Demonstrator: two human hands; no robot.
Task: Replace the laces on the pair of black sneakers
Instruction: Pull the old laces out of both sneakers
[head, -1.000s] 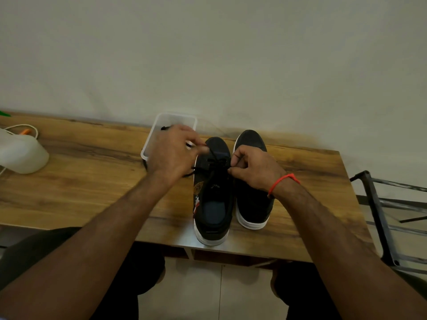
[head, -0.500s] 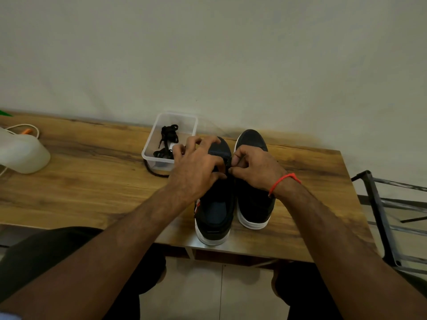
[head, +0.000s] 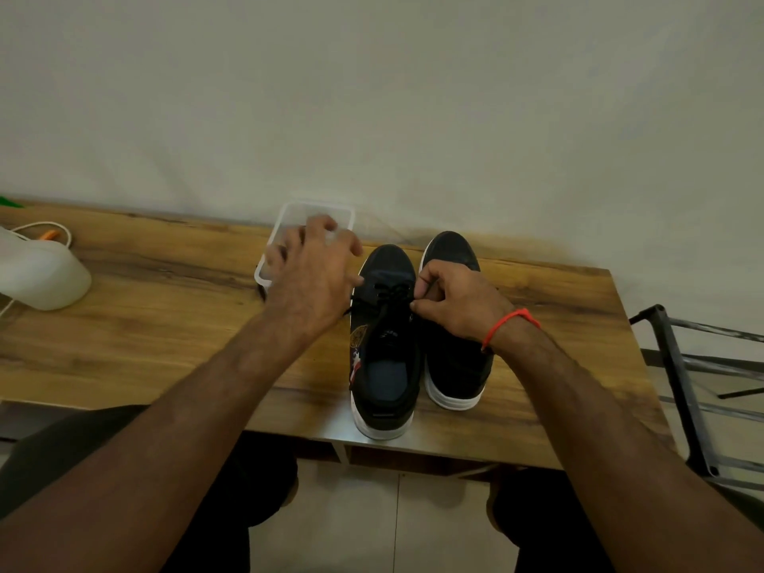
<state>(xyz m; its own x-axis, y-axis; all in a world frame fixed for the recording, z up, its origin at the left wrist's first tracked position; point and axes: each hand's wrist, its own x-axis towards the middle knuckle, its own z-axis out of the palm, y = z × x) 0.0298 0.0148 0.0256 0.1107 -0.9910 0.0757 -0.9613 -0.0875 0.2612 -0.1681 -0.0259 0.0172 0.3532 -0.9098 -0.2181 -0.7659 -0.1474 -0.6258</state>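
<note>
A clear plastic container (head: 308, 215) stands at the wall edge of the wooden table (head: 165, 320), half hidden by the left hand (head: 314, 279), which hovers over it with fingers spread (blurred, so whether it holds anything I cannot tell). Far left sit a white jug (head: 41, 279) and a white cord (head: 45, 229). Two black sneakers: the left sneaker (head: 386, 345) and right sneaker (head: 452, 357) stand side by side, touching, heels at the near table edge. The right hand (head: 459, 303) pinches the black lace (head: 390, 293) at the left sneaker's eyelets. One dark metal rack (head: 694, 386) stands right of the table.
</note>
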